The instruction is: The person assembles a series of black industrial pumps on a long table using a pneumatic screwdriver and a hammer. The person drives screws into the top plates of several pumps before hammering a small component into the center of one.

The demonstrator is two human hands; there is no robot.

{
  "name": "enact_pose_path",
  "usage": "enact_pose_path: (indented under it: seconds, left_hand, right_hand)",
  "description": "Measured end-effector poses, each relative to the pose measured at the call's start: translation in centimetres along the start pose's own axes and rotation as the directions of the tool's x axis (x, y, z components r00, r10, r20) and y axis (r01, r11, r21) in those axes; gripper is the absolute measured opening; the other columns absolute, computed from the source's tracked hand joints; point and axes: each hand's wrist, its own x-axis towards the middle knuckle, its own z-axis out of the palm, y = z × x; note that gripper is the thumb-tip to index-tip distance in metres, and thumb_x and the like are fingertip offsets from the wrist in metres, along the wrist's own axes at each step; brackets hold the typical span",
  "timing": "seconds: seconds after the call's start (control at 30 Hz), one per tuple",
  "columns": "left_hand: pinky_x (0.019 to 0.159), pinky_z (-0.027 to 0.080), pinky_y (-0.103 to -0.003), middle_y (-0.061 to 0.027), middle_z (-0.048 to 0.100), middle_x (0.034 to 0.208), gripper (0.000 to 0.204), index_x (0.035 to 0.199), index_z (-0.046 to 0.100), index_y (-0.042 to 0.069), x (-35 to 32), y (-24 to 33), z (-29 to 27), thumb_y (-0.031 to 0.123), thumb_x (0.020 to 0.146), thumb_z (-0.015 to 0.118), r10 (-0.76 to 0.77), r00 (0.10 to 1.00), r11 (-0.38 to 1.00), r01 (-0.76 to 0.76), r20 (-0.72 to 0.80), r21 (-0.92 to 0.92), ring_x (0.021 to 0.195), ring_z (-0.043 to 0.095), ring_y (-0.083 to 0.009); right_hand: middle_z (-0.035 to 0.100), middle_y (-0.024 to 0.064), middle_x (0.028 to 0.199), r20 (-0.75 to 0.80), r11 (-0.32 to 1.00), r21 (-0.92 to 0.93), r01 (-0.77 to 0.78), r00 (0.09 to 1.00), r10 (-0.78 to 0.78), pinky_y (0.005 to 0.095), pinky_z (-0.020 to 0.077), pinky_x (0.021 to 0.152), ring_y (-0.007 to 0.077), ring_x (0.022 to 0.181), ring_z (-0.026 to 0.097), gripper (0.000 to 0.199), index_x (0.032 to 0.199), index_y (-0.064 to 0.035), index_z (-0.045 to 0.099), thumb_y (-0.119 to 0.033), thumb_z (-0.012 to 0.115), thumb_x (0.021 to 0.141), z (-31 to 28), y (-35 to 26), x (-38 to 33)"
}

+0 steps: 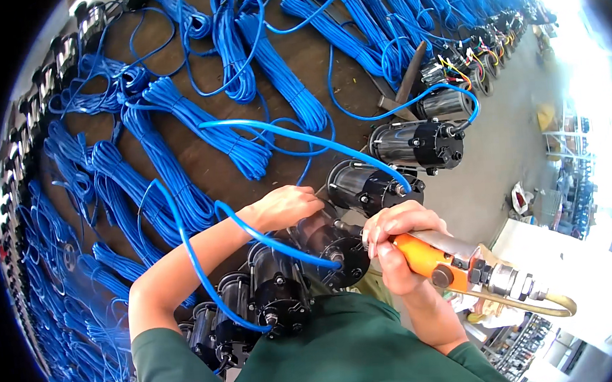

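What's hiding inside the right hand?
The right hand grips an orange tool, its metal fitting sticking out. The curled fingers cover the part inside, so that can't be seen.

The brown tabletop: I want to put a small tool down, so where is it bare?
A bare patch lies between the central coil and the hammer, though a loose cable crosses it. A smaller one lies between the left hand and the coil above it. The left side is packed with coils, and black cylinders crowd the near edge.
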Motion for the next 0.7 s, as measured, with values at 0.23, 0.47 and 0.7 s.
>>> enact_pose_path:
  seconds: [0.23,0.47,0.7]
  left_hand:
    - [0.081,0.056,-0.046,-0.0159,0.070,0.098,0.033,0.113,0.069,0.000,-2.6,1.4,0.5,0.006,0.080,0.066,-0.178,0.977,0.983,0.169,-0.118,-0.077,0.094,0.066,-0.0354]
    - [0.074,0.056,-0.044,-0.0118,0.069,0.097,0.022,0.102,0.076,0.005,-8.1,4.2,4.0,0.010,0.081,0.073,-0.391,0.885,0.917,0.350,-0.254,-0.191,0.087,0.068,-0.0329]
    - [0.077,0.056,-0.046,-0.0156,0.068,0.090,0.018,0.094,0.074,0.001,-7.9,5.5,1.5,0.009,0.078,0.073,-0.348,0.888,0.929,0.284,-0.300,-0.238,0.087,0.068,-0.0365]
  right_hand:
    - [0.066,0.0195,0.096,0.036,0.999,-0.031,-0.036,0.999,0.037,0.0275,0.0551,0.057,0.0169,0.064,0.063,0.031,0.115,0.0040,0.058,-0.007,0.067,0.088,1.5,-0.1,0.7]
    - [0.065,0.0129,0.091,-0.089,0.998,0.061,0.016,0.996,-0.010,0.0318,0.0564,0.061,0.0172,0.063,0.063,0.033,0.118,0.0012,0.057,0.002,0.064,0.086,2.5,-5.7,0.0]
    - [0.065,0.0147,0.095,0.179,0.986,0.119,0.115,0.975,-0.135,0.0359,0.0603,0.061,0.0190,0.059,0.065,0.035,0.118,0.0001,0.053,0.005,0.064,0.085,2.2,-9.8,-0.1]
